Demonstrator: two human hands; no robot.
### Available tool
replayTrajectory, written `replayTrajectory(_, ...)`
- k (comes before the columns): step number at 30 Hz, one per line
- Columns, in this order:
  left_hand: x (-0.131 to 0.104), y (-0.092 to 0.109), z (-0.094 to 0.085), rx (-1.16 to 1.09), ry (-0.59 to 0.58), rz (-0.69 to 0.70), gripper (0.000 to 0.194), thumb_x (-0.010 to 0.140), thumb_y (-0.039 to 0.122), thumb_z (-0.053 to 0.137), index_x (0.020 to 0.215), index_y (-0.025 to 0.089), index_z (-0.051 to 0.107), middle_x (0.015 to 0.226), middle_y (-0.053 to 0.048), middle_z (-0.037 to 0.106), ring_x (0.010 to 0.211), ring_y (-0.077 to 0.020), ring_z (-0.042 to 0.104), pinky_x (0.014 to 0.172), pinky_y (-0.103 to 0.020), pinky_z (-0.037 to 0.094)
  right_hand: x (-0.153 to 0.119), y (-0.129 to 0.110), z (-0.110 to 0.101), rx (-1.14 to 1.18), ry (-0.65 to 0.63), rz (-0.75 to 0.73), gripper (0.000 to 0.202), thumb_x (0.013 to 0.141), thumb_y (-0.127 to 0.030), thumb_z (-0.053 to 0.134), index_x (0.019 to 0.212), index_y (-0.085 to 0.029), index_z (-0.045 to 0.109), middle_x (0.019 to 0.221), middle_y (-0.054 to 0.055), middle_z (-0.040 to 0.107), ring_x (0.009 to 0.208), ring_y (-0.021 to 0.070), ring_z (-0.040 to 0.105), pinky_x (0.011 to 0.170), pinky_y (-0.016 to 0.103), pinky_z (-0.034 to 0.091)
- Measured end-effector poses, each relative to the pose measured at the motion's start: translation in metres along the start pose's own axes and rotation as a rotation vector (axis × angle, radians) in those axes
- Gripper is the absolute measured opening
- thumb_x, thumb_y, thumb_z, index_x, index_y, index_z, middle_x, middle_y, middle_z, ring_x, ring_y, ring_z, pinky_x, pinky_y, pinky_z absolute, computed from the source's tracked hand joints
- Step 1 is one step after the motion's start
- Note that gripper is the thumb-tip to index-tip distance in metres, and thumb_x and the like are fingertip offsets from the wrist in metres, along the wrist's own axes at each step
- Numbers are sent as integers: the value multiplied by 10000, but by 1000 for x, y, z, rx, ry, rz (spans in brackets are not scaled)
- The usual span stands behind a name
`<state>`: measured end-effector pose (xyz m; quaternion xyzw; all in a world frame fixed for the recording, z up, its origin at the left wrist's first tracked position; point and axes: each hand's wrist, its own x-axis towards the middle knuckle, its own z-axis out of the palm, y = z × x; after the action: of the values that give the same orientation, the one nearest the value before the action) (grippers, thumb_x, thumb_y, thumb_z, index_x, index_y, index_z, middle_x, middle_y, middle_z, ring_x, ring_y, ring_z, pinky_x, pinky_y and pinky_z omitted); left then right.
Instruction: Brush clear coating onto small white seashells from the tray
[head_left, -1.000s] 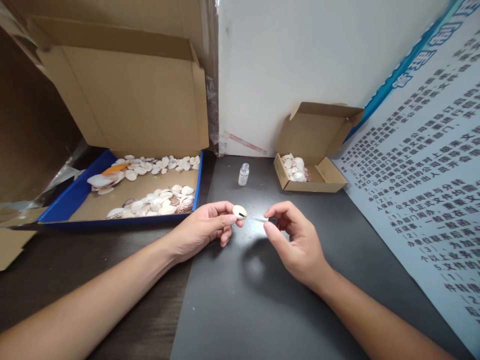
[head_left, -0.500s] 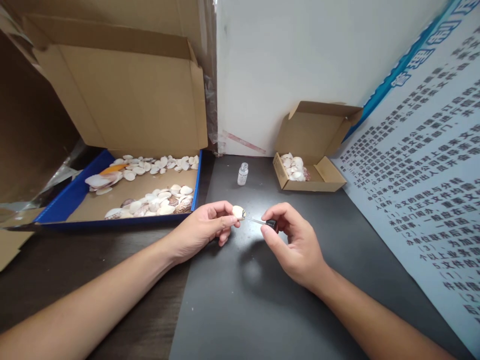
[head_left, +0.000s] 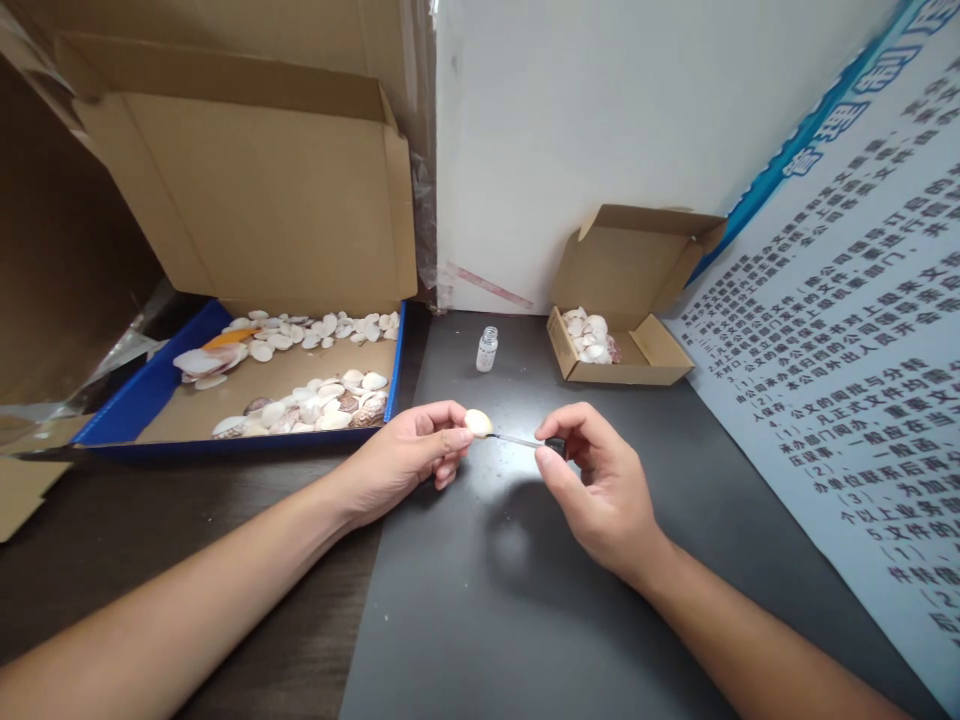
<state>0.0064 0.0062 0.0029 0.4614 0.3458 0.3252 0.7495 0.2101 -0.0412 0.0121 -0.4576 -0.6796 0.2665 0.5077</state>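
Observation:
Between thumb and fingers, my left hand (head_left: pixel 427 440) pinches a small pale seashell (head_left: pixel 478 424) above the table. My right hand (head_left: pixel 596 475) grips the black cap of a brush applicator (head_left: pixel 517 440), whose thin stem points left. The dark tip is at the lower right edge of the shell; whether it touches is hard to tell. Beyond my hands stands a small clear glass bottle (head_left: pixel 487 350) with a white label, upright and uncapped.
At the left, an open blue-edged cardboard box (head_left: pixel 240 390) holds rows of seashells and a large fan-shaped shell (head_left: pixel 210 362). A smaller open cardboard box (head_left: pixel 637 372) with white shells stands at the back right. A printed board (head_left: pixel 847 330) leans along the right side.
My right hand has drawn slightly to the right with the brush, so more stem shows. Dark marks seen at the shell's right end no longer show there. The shell has stayed nearly in place.

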Motion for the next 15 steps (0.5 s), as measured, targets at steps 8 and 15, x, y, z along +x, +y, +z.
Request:
replayTrajectory(8, 2, -2, -1, 32, -9, 7, 290, 797, 374, 765, 820, 165, 566, 564, 73, 486, 494, -54, 401, 506, -197, 342, 2, 2, 1, -63, 40, 45, 73, 832, -160, 587, 844, -220, 549, 663, -59, 516, 532, 90, 442, 474, 193, 410)
replayTrajectory(15, 2, -2, -1, 46, -15, 19, 280, 805, 378, 754, 829, 164, 576, 568, 69, 488, 502, -58, 401, 515, -200, 357, 0, 4, 1, -9, -23, 7, 61, 847, -178, 589, 880, -222, 562, 687, -55, 525, 541, 90, 474, 493, 200, 423)
